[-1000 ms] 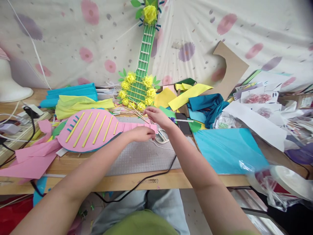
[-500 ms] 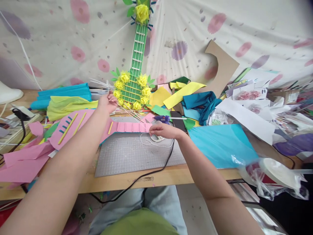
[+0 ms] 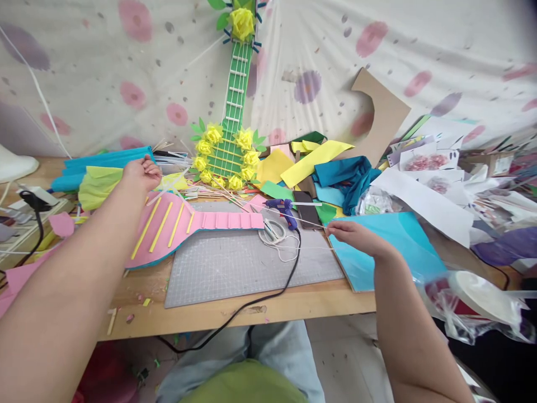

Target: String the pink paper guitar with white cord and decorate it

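Note:
A thin white string [image 3: 293, 217] runs between my hands, stretched over the table. My left hand [image 3: 142, 173] is closed on it at the left, with loose white strands beside the fingers. My right hand [image 3: 354, 235] pinches its other side above the blue sheet. Below lies a pink guitar-shaped cutout [image 3: 163, 229] with yellow strips on its body and narrow pink bars along its neck; my left forearm hides its left end. Past the neck's tip is a white string coil [image 3: 273, 230], with scissors partly visible there.
A purple glue gun [image 3: 283, 210] lies by a black phone [image 3: 308, 210], its cord crossing the grey cutting mat [image 3: 251, 268]. A green flowered paper guitar [image 3: 235, 101] leans on the back curtain. A blue sheet [image 3: 390, 246] and paper scraps lie right.
My hands have moved apart, the left one leftward and the right one rightward, drawing the string out longer. More of the pink cutout's body and the string coil now show.

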Available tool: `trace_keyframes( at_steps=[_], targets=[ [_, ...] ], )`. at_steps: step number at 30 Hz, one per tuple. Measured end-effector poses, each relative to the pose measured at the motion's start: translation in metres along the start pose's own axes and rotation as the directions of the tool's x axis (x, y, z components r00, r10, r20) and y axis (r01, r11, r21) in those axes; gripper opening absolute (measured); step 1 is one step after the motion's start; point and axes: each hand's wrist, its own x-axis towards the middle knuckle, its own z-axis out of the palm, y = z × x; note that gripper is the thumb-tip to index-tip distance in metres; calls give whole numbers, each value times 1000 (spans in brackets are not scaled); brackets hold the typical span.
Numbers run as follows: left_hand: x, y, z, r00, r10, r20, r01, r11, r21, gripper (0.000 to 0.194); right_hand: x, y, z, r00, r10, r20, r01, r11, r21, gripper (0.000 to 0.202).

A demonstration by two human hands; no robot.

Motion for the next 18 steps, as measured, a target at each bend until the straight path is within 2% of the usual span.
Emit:
trace_keyframes(
  at_steps=[3,6,9,10,12,13,15,17,18],
  targets=[
    [-1,10,-2,998,48,-40,-46,998,43,32,-5,19,-5,968,181,-176,-156,976,150,25],
    [-4,22,-5,988,124,-87,-115,988,103,33,-2,38,-4,852,399,-339,-293,900,323,15],
    [-9,32,-10,965,207,-161,-175,966,191,32,3,54,-1,744,521,-419,-292,817,497,9],
    [-11,35,-11,953,239,-184,-196,955,224,31,5,58,0,705,546,-453,-255,791,556,8],
    [-17,40,-11,925,312,-216,-246,926,287,29,6,63,-1,598,597,-535,-126,729,673,8],
    [-22,41,-10,913,348,-213,-270,907,324,28,6,65,-3,534,624,-571,-35,691,722,8],
    [-36,44,-4,916,376,-143,-290,864,411,24,5,67,-7,418,672,-611,176,600,780,12],
    [-54,44,6,967,254,29,-232,822,521,19,4,67,-11,343,699,-628,361,519,775,16],
    [-64,44,12,979,180,96,-203,806,556,19,4,65,-13,322,701,-636,420,496,760,17]
  ],
)
